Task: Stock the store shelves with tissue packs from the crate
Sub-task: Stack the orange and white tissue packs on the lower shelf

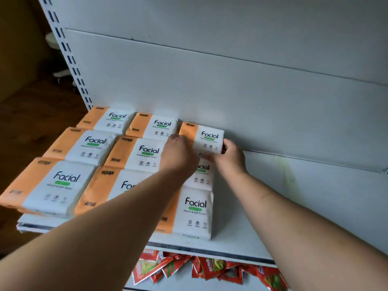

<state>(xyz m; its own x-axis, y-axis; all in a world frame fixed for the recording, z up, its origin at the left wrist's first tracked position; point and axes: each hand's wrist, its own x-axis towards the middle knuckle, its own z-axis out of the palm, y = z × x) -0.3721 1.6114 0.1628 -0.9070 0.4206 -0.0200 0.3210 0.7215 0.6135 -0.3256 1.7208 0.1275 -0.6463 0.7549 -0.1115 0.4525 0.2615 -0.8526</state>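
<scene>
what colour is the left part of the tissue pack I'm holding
Orange, beside a white panel printed "Facial", on the tissue pack; the head view shows it.

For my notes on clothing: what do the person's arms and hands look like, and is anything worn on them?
Both forearms are bare as far as the picture shows; no sleeves are visible. The left hand and the right hand carry no gloves, and I see no watch, bracelet or ring. Fingernails are too blurred to describe.

Two bare forearms with no sleeves, watch, bracelet or gloves, ending in an ungloved, ringless left hand (pixel 178 153) seen from the back and an equally bare right hand (pixel 231 157) with short, rounded fingers (pixel 225 143).
</scene>
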